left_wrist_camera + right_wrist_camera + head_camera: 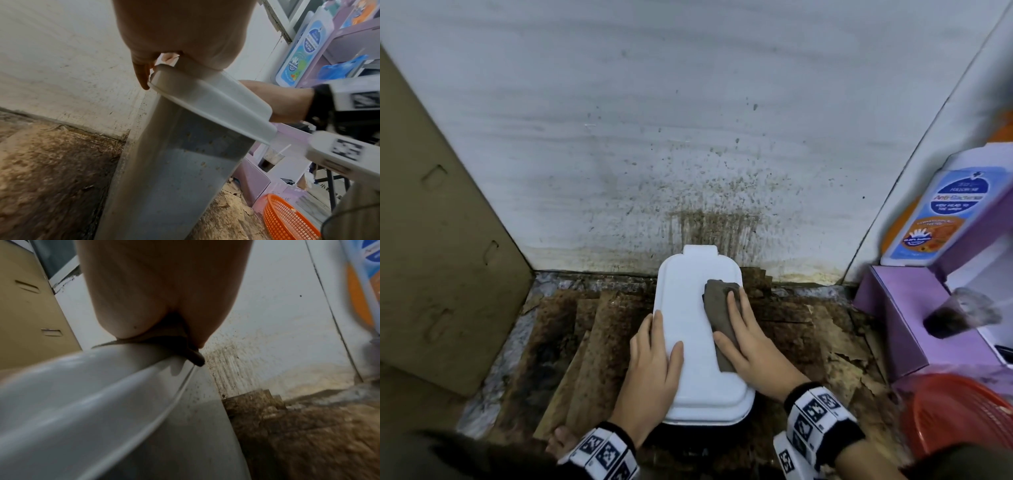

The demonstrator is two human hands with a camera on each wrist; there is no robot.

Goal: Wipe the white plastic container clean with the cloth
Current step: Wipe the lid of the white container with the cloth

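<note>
A white plastic container (pixel 688 308) with its lid on stands upright on dirty brown sheets against the wall. In the left wrist view, the container (pixel 174 178) has small brown specks on its side below the lid. My left hand (pixel 654 359) rests on the lid's left edge, thumb on top and fingers stretched along the rim; one fingertip (pixel 141 79) hangs past the rim. My right hand (pixel 750 342) lies flat on a brown-grey cloth (pixel 717 308) and presses it onto the lid's right half. In the right wrist view, the cloth (pixel 195 358) sticks out from under the palm (pixel 154 288) at the lid's rim (pixel 82 394).
The white wall (pixel 688 137) behind is spattered brown. A cardboard panel (pixel 431 240) leans at the left. At the right stand purple boxes (pixel 893 325), a blue-and-orange bottle (pixel 941 212), a cup of dark drink (pixel 948 318) and an orange basket (pixel 955 418). Stained brown sheets (pixel 585 342) cover the surface.
</note>
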